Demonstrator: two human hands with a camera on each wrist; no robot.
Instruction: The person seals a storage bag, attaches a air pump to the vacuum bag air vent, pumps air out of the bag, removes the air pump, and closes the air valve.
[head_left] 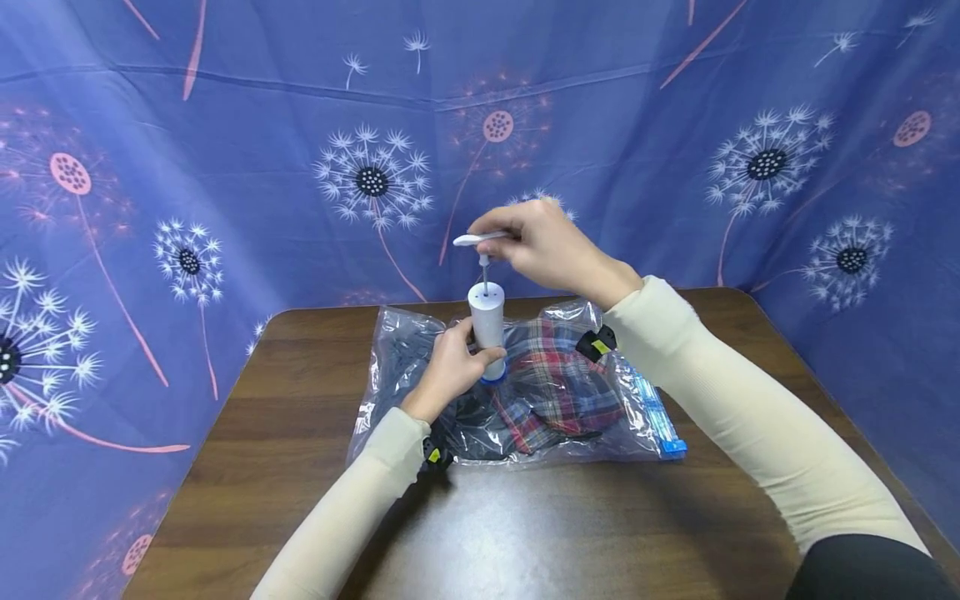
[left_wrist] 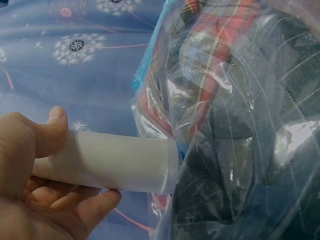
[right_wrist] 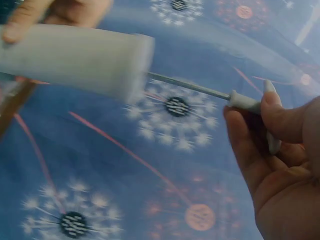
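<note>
Handle sits right over the pump barrel, rod in line with its long axis, one hand on each.
Left to right, from my end: left hand (head_left: 456, 362) has its grip wrapped round the lower part of the white pump barrel (head_left: 489, 329), thumb in front. Barrel lies just right of that palm, roughly upright, blue-rimmed foot meeting the clear bag (head_left: 633, 442) of plaid and dark clothes on the tabletop (head_left: 300, 417). Bare rod (head_left: 485, 283) shows between barrel top and white handle (head_left: 467, 241). Right hand (head_left: 551, 242) comes in from the right, above the left one, grip pinching the handle between thumb and fingers; handle lies crosswise to the rod. I'd judge any stroke has to run along the barrel axis, since a sideways pull would rock the foot on soft cloth.
</note>
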